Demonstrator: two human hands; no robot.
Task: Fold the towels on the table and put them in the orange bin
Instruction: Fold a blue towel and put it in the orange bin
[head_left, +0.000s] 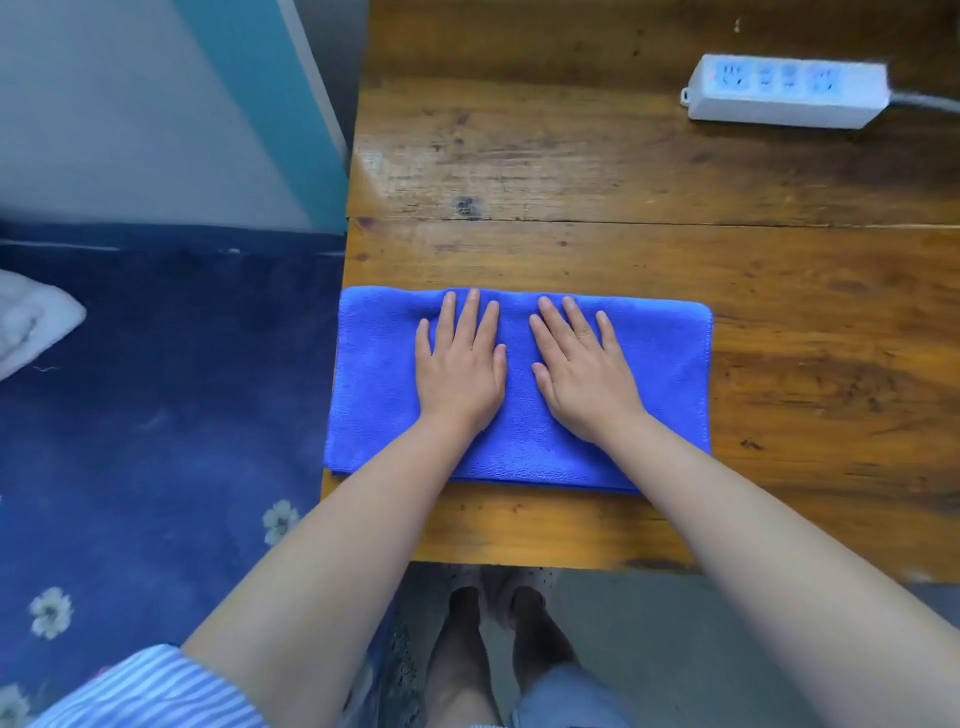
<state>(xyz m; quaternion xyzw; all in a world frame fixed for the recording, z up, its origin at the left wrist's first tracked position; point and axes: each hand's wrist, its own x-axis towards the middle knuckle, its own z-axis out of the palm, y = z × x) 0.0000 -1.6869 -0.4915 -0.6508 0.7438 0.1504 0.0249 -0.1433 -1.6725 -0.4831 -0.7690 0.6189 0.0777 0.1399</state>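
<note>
A blue towel (670, 374), folded into a long rectangle, lies flat near the front left corner of the wooden table (623, 249). My left hand (460, 364) presses flat on the towel's middle, fingers straight and pointing away from me. My right hand (584, 369) lies flat beside it, a small gap between the two thumbs. Both palms rest on the cloth and neither hand grips it. No orange bin is in view.
A white power strip (787, 91) with a grey cable lies at the table's far right. Left of the table is a dark blue flowered bedcover (156, 389) with a white cloth (31, 322) on it. My feet stand below the table's front edge.
</note>
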